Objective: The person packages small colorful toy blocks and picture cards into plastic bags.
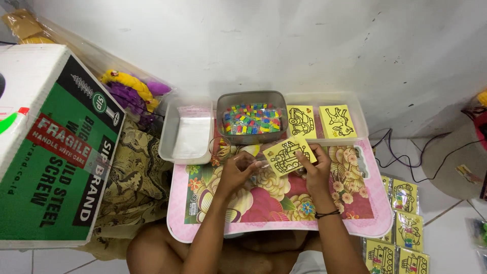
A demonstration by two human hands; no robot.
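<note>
My right hand [313, 170] pinches a small yellow card [289, 155] with a black line drawing of a vehicle, held above a pink lap table [375, 215] with a flower print. My left hand [236, 172] is beside it, fingers curled on a thin clear plastic sleeve [256, 162] that reaches toward the card. Just beyond the hands stands a grey tub [252, 137] filled with several small bright packets.
A clear tray [350, 101] at the back holds two more yellow cards. An empty clear tub [186, 131] stands left of the grey one. A big green and white carton [56, 147] rises at the left. Bagged yellow cards [403, 223] lie on the floor at the right, near cables.
</note>
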